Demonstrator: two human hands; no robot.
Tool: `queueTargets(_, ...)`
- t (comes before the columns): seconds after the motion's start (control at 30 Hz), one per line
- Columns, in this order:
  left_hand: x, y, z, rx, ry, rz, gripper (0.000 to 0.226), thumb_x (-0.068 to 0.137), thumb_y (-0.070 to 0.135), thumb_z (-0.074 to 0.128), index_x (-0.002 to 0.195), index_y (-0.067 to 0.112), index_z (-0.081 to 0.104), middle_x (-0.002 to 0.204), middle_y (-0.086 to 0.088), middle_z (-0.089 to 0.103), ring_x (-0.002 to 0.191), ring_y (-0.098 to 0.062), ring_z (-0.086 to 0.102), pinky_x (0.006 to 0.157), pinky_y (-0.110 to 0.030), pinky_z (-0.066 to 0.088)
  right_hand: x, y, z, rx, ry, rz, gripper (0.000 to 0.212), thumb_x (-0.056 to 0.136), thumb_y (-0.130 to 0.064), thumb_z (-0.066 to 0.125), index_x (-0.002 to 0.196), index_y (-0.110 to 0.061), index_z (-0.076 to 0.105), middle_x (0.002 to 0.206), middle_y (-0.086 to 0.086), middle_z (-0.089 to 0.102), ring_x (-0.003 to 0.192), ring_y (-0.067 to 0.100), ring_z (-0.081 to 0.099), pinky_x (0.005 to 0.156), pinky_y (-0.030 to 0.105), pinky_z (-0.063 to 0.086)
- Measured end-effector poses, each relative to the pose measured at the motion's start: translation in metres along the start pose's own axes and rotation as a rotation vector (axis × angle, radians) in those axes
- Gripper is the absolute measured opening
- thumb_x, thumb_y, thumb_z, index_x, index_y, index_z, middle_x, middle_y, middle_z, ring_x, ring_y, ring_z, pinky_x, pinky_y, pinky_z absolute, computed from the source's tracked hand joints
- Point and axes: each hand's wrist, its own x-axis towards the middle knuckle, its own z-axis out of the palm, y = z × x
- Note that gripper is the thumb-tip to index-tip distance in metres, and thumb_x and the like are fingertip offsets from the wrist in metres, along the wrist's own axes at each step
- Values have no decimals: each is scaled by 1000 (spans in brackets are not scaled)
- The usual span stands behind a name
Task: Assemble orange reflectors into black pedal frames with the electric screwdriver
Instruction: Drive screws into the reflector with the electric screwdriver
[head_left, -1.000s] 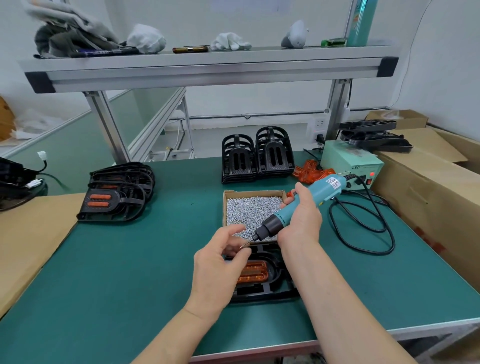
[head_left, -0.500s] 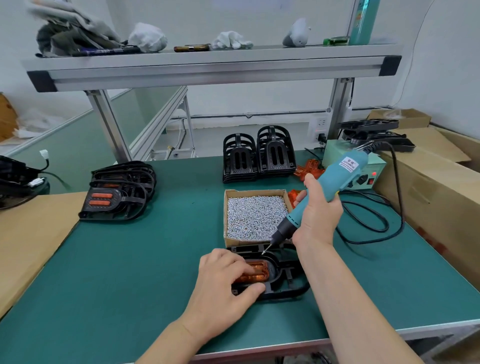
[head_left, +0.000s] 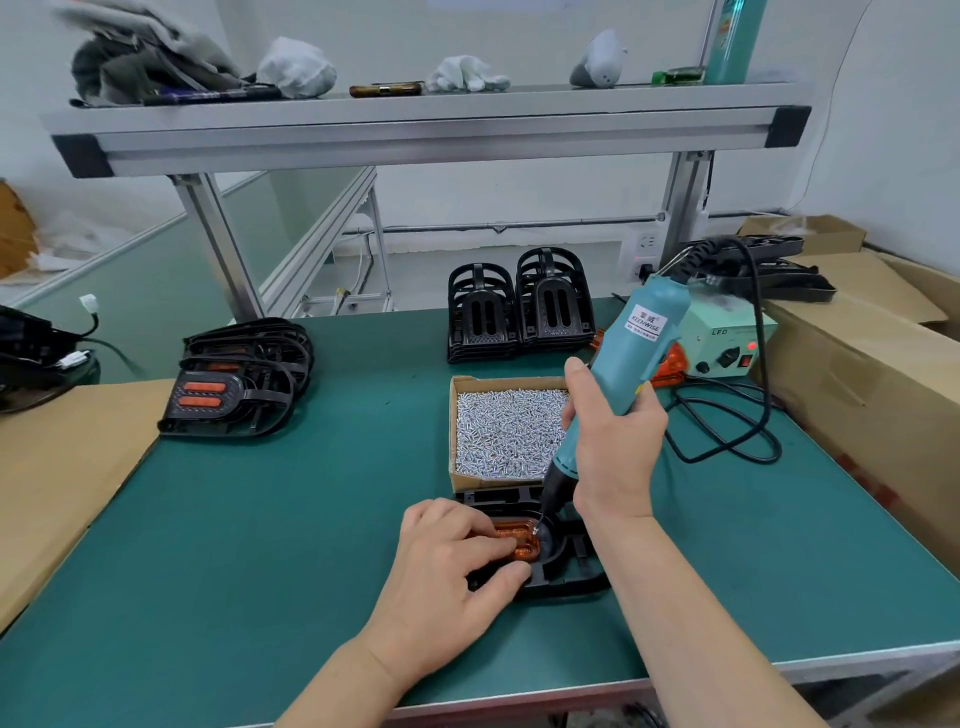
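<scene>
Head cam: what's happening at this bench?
A person is screwing an orange reflector into a black pedal frame on the green table. The right hand grips the electric screwdriver, bit down at the reflector's right end. The left hand holds the frame, fingers on the reflector. A box of screws sits just behind; finished pedals are stacked far left.
</scene>
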Motion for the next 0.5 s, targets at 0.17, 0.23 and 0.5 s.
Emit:
queueTargets(0.17, -1, -2, 0, -3, -7, -8, 28, 87, 52, 62, 95, 32, 80, 92, 16, 64, 92, -10, 57, 91, -39, 40, -3, 1, 3, -46, -19, -4, 18, 70, -40, 78, 67, -33, 61, 56, -4, 54, 52, 14, 49, 49, 27, 44)
queueTargets(0.23, -1, -3, 1, -6, -15, -11, 28, 88, 53, 61, 96, 33, 79, 93, 17, 63, 92, -9, 56, 92, -38, 39, -3, 1, 3, -55, -39, -16, 18, 69, -42, 78, 66, -35, 62, 58, -2, 54, 54, 14, 49, 50, 27, 44)
queueTargets(0.5, -2, -5, 2, -9, -17, -10, 28, 88, 53, 62, 96, 33, 79, 93, 17, 62, 93, -10, 55, 92, -37, 38, -8, 8, 4, -51, -133, -58, 28, 74, -39, 78, 78, -16, 62, 62, 1, 56, 57, 16, 49, 54, 27, 44)
